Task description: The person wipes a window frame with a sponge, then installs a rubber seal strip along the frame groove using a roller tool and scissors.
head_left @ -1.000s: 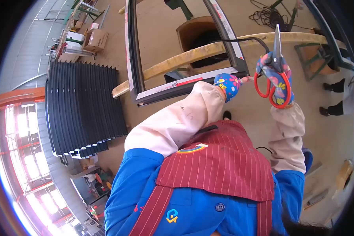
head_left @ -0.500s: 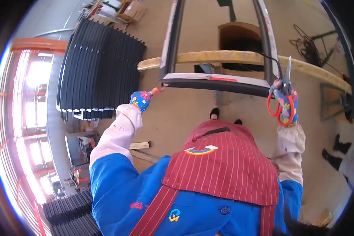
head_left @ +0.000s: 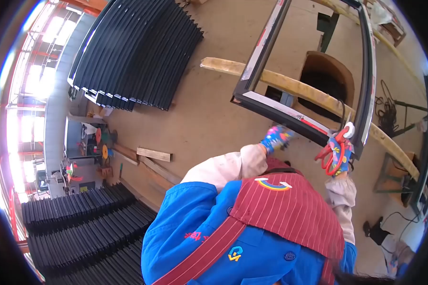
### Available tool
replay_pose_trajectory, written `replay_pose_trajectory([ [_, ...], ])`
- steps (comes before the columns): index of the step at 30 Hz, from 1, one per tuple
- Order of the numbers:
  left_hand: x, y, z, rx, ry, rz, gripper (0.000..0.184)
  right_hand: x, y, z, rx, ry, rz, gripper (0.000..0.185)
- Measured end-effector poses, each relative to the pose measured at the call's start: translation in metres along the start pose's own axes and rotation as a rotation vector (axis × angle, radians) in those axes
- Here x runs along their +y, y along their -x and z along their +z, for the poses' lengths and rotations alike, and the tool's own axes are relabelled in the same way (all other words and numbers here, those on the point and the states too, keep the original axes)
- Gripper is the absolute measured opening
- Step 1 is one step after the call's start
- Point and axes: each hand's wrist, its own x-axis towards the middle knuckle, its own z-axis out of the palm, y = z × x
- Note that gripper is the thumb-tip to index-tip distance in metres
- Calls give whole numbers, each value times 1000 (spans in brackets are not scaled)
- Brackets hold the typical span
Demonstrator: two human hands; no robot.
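Scissors (head_left: 326, 167) gripped in the right hand (head_left: 343, 154) at the near-right corner of the frame (head_left: 276, 108) could scratch it if the wrist twists, while the left hand (head_left: 277, 137), blurred beside the frame's near edge, cannot be judged open or closed.

Wears a blue jacket (head_left: 266, 259) with a dark button (head_left: 289, 256), red stitched lettering (head_left: 195, 235) and a blue-and-yellow emblem (head_left: 235, 253). Over it, a maroon pinstriped apron (head_left: 299, 216), with matching strap (head_left: 204, 251) and rainbow patch (head_left: 273, 185). Also wears pale sleeve covers (head_left: 223, 166) and blue flower-patterned gloves (head_left: 275, 138).
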Motion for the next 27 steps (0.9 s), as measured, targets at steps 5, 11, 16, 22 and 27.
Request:
replay_pose_trajectory([
  [5, -30, -40, -72, 360, 448, -30, 29, 3, -21, -1, 31, 663, -43, 25],
  [11, -46, -44, -162, 438, 453, 41, 22, 31, -30, -20, 66, 775, -140, 28],
  [16, -47, -43, -186, 531, 447, 57, 23, 6, -21, 1, 110, 803, -94, 33],
  [22, -38, -41, -182, 629, 414, 8, 29, 5, -18, 5, 119, 883, -220, 30],
  [27, -45, -39, -198, 497, 487, -22, 43, 9, -21, 1, 119, 1020, -269, 28],
])
